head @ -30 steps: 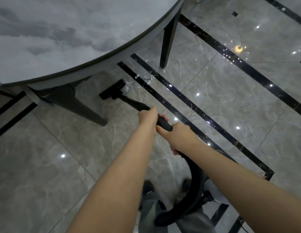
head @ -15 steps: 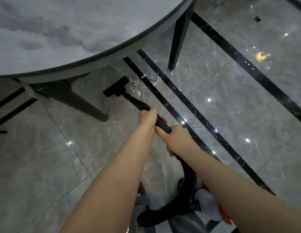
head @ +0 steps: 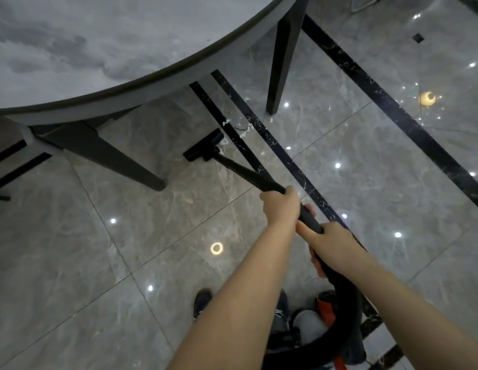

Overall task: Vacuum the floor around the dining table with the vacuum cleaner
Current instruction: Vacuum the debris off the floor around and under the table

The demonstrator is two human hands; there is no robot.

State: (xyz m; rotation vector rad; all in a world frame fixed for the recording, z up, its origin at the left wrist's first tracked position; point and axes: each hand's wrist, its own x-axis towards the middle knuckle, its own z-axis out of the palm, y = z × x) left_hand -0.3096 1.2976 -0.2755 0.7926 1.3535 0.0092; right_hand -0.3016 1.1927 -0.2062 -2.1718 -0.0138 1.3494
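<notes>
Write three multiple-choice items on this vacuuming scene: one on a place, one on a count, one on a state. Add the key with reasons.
1. Where is the vacuum head?
A. on the tabletop
B. on the floor between two table legs
C. beside the person's shoes

2. How many hands grip the wand?
A. none
B. one
C. two

3. What state is the floor by the vacuum head in?
A. white scraps lie on it
B. flooded
C. carpeted

Key: B, it sits on the tiles between the near table leg and the far table leg. C, the left hand and right hand both wrap it. A, white scraps lie across the dark stripes.
</notes>
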